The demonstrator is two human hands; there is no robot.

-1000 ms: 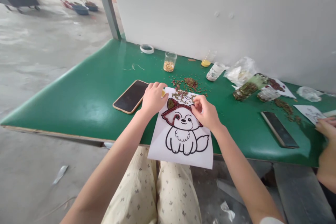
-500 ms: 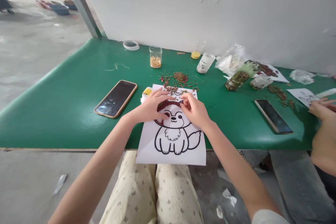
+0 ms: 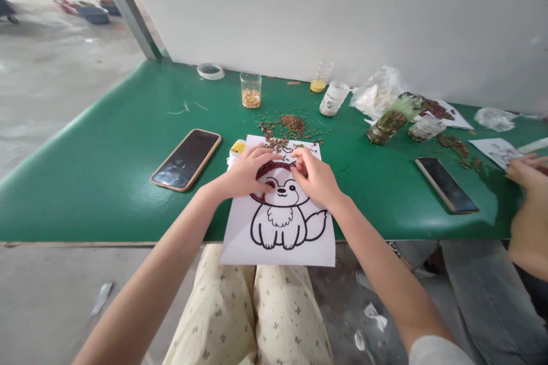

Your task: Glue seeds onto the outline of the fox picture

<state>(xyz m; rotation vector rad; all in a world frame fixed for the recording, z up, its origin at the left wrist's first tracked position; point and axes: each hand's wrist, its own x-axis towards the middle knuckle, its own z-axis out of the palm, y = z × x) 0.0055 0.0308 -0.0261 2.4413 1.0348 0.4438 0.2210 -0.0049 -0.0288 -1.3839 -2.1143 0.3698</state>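
A white sheet with a black outline drawing of a fox-like animal (image 3: 278,234) lies in front of me, its lower edge hanging past the table edge. Dark red beans (image 3: 274,166) line the top and left of the animal's head. My left hand (image 3: 248,173) rests on the head's left side with fingers spread. Over the head's upper right, my right hand (image 3: 315,178) is closed in a pinch; whatever its fingertips hold is too small to make out. Loose beans (image 3: 276,144) lie at the sheet's top, and a mixed bean pile (image 3: 293,123) sits just beyond it.
A yellow-labelled white bottle (image 3: 237,151) stands beside the sheet, with a phone (image 3: 187,159) further left. A jar of corn kernels (image 3: 251,94) stands behind. On the right are a tipped jar (image 3: 396,118), another phone (image 3: 445,185) and another person's hand (image 3: 528,171).
The view has shifted slightly. My right fingertips have moved very little along the top of the head; my left hand stays in place.
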